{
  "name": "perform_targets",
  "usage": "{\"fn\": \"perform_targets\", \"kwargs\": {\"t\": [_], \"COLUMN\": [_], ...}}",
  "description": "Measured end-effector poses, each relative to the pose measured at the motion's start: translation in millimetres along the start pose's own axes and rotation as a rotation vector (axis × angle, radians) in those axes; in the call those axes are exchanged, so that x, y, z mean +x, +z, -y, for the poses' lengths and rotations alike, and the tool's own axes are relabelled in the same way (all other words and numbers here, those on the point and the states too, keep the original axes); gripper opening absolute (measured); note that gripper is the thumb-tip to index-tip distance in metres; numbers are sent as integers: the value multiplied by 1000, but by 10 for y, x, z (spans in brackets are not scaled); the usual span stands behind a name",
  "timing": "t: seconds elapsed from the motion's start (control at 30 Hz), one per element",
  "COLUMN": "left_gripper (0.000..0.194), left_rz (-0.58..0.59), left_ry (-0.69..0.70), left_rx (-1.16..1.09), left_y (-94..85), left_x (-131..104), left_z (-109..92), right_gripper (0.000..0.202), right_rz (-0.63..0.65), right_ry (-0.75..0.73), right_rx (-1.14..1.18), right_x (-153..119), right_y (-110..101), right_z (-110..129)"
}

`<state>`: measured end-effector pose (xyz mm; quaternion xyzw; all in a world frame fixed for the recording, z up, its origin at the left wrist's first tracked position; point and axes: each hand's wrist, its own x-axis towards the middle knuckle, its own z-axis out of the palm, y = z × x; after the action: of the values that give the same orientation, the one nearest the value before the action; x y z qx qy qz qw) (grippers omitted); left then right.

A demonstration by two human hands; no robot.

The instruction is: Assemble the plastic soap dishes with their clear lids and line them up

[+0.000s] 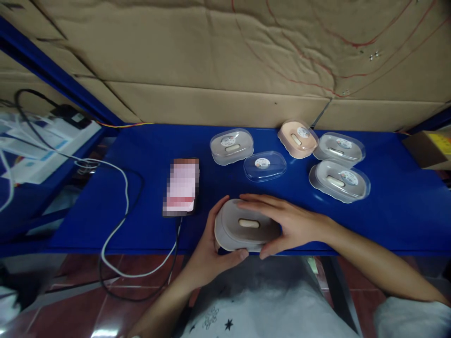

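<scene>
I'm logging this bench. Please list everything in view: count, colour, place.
Held box: 1, grey, front centre
Other grey boxes: 3, grey, one back centre, two at right
Peach box: 1, peach, back, right of centre
Clear cover: 1, transparent, centre
Phone: 1, dark edges, left of held box
Cables: several, white and black, left
Adapter: 1, black, far left
White item: 1, white, far left, unclear
Carton: 1, brown and yellow, far right
Cardboard backing: 1, brown, behind
Table: 1, blue, middle
Floor tiles: several, dark red, bottom
Shirt: 1, pale grey, bottom
Left grip: 1, bare, held box's left side
Right grip: 1, bare, its right side
</scene>
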<state>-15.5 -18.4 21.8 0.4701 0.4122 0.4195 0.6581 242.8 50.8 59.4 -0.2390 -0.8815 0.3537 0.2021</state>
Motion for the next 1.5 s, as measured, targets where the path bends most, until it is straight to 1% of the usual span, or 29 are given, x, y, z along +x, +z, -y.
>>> {"fn": "perform_targets", "kwargs": {"t": [0.1, 0.23, 0.3, 0.37, 0.47, 0.57, 0.67, 0.73, 0.87, 0.97, 1.03, 1.1, 1.17, 1.23, 1.27, 1.3, 1.37, 1.43, 1.5], "left_gripper": [110, 106, 105, 105, 103, 102, 100, 101, 104, 102, 105, 110, 110, 104, 99, 95, 86, 77, 67], "left_rz": [-3, 32, 41, 56, 82, 104, 127, 131, 94, 77, 90, 104, 91, 52, 27, 1, -42, -53, -46], "left_ry": [0, 10, 21, 12, 22, 108, 156, 182, 293, 321, 314, 317, 329, 325, 312, 299, 269, 233, 188], "left_rx": [-15, -22, 8, 74, 222, 376, 531, 691, 1063, 1176, 1185, 1169, 1123, 1024, 951, 867, 707, 612, 560], "left_y": [14, 4, -14, -31, -34, -8, 17, 21, 4, -8, -7, 0, 6, 3, -3, -11, -30, -41, -34], "left_x": [-1, -10, -24, -39, -47, -35, -32, -43, -57, -36, -15, 1, 1, -12, -22, -32, -48, -54, -54], "left_z": [1, 12, 26, 38, 38, 13, -13, -24, -19, 7, 20, 16, -5, -30, -39, -43, -35, -14, 1], "right_gripper": [88, 66, 62, 62, 60, 60, 61, 61, 62, 57, 54, 60, 69, 76, 75, 72, 56, 35, 23], "right_rz": [-9, -62, -85, -106, -113, -102, -108, -108, -108, -159, -184, -169, -107, -18, 25, 56, 81, 62, -3], "right_ry": [2, 11, 35, 52, 62, 88, 125, 136, 118, 63, 6, -73, -151, -197, -204, -207, -218, -254, -320], "right_rx": [51, 162, 130, 9, -171, -283, -383, -430, -474, -472, -461, -459, -460, -459, -463, -472, -499, -529, -556], "right_x": [11, 15, -1, -24, -53, -65, -69, -74, -81, -72, -58, -44, -37, -39, -42, -45, -47, -42, -31], "right_y": [-22, -166, -253, -315, -343, -326, -302, -289, -291, -308, -293, -231, -123, 7, 69, 123, 202, 247, 276], "right_z": [-11, -78, -134, -194, -265, -294, -316, -348, -414, -381, -299, -184, -69, 13, 35, 44, 38, 30, 51]}}
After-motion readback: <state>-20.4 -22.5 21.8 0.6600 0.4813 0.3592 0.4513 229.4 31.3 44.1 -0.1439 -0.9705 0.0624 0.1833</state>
